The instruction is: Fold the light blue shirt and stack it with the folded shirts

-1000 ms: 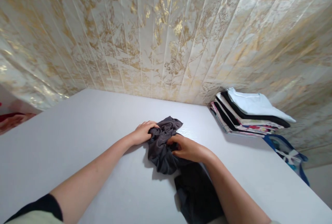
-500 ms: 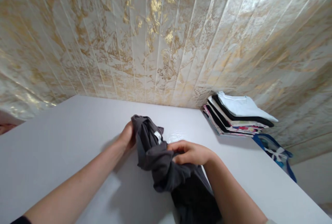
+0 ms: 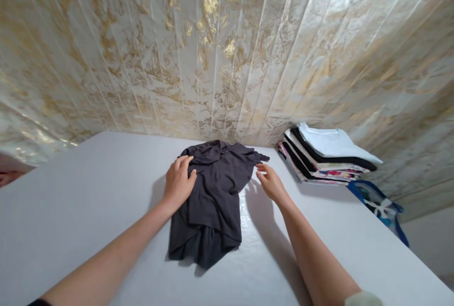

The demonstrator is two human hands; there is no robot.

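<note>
A dark grey shirt [image 3: 217, 192] lies spread on the white table, wrinkled, with its upper part bunched and its lower edge uneven. My left hand [image 3: 178, 180] rests on the left edge of the shirt, its fingers apart and lying over the cloth. On the other side, my right hand [image 3: 271, 184] hovers just below the pointed right end of the shirt, fingers loosely stretched. Between those fingertips and the cloth I see no clear grip.
At the back right of the white table [image 3: 88, 211] stands a stack of folded clothes [image 3: 328, 157], a white piece on top. A clear bag with blue trim [image 3: 381, 209] hangs by the right edge. Behind the table is a white and gold curtain [image 3: 220, 60].
The shirt was bunched up between both hands; now it lies spread out flatter on the table. My right hand has come off the cloth and moved right and away from me.
</note>
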